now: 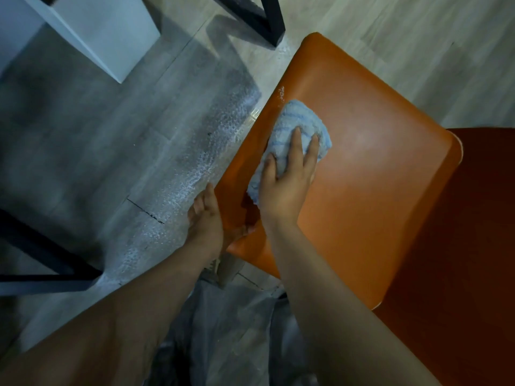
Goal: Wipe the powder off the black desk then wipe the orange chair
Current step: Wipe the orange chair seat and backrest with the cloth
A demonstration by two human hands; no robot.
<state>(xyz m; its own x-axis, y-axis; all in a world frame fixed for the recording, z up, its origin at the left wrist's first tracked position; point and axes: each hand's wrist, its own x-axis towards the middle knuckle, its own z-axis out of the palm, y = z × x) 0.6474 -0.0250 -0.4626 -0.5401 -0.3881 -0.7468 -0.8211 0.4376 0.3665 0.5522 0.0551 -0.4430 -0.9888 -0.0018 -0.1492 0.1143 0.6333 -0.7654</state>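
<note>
Now the right hand (pixel 284 190) presses straight fingers (pixel 297 146) atop the cloth (pixel 295 118) on the orange chair (pixel 362 185); left hand (pixel 207 218) grips its edge.

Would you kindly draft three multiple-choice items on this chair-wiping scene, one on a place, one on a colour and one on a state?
1. Where does the cloth lie?
A) on the seat of the orange chair
B) on the floor
C) on a black desk

2. What colour are the cloth's stripes?
A) red
B) blue
C) green

3. What is the left hand doing?
A) hanging free
B) lifting the cloth
C) holding the seat's edge

Answers:
1 A: the right hand presses it flat on the seat.
2 B: blue lines cross the pale fabric.
3 C: its thumb lies over the seat's edge.
</note>
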